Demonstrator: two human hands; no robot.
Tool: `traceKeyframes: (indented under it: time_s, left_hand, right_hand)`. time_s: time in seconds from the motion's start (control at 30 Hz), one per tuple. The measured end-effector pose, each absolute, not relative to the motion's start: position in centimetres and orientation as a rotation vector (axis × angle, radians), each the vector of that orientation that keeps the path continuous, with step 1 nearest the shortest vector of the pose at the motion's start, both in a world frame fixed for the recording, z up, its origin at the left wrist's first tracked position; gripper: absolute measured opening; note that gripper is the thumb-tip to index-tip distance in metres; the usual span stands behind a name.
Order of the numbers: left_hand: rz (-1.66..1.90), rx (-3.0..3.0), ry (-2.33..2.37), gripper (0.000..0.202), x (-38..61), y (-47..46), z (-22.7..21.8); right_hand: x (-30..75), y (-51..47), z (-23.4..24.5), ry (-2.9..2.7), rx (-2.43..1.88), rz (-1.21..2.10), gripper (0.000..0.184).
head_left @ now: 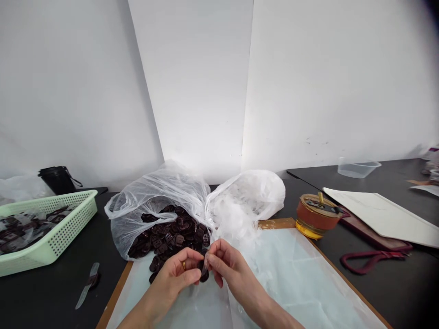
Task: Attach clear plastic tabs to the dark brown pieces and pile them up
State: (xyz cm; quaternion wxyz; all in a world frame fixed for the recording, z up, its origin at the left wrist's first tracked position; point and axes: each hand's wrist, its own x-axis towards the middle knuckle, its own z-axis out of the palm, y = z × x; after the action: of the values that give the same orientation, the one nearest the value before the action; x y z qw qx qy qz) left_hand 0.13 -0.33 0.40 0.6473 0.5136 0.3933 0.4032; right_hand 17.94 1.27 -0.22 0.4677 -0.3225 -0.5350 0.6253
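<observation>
My left hand and my right hand meet at the bottom centre, both pinched on one small dark brown plastic piece with a bit of clear film on it. A ring shows on a left finger. Just behind the hands, an open clear plastic bag holds a heap of several similar dark brown pieces, a few spilled at its mouth. A second bag of clear whitish film sits to its right. The hands hover over a pale sheet on a wooden board.
A light green basket with dark pieces and film stands at left, a black cup behind it. A small clear-wrapped strip lies on the dark table. At right are an amber round container, white paper, a maroon cord and a clear tub.
</observation>
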Motion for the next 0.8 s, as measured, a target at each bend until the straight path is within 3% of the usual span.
traceKeyframes:
  time_s: [0.4, 0.8]
  left_hand:
    - [0.86, 1.279, 0.915, 0.018, 0.0, -0.1, -0.2]
    - [1.025, 1.284, 0.995, 0.029, -0.3, 0.6, -1.7]
  right_hand:
    - [17.9, 1.2, -0.8, -1.296, -0.83, 1.602, 0.033]
    - [18.8, 1.2, 0.0, -1.148, -0.838, 1.762, 0.037]
